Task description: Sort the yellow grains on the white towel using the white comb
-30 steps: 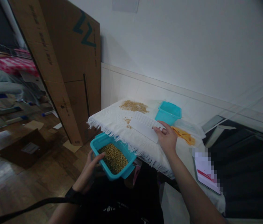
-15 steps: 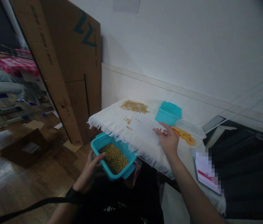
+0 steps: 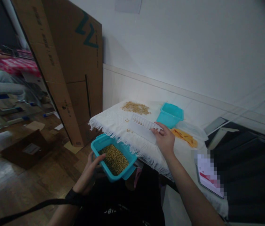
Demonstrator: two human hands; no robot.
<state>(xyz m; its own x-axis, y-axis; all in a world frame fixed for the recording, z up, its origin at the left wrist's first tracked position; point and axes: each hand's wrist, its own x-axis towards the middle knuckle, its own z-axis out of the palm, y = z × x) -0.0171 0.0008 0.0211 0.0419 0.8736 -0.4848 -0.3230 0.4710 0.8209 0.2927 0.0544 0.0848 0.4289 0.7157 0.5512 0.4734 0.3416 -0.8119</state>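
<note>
White cloth (image 3: 106,120) bears stray beans (image 3: 128,130) just off the left end of a slotted scraper (image 3: 144,129), its long axis running leftward from the pinching right hand (image 3: 166,140); cloth contact is hard to judge. The left hand (image 3: 92,164) grips a bean-filled tub (image 3: 110,175).

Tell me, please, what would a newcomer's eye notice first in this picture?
Likely the turquoise tub of beans comes first, held by the left hand below the front edge of the white cloth. Next, the tall cardboard box rises on the picture's left side. On the cloth, the right hand holds a white slotted piece, with a pile of loose beans beyond it.
</note>
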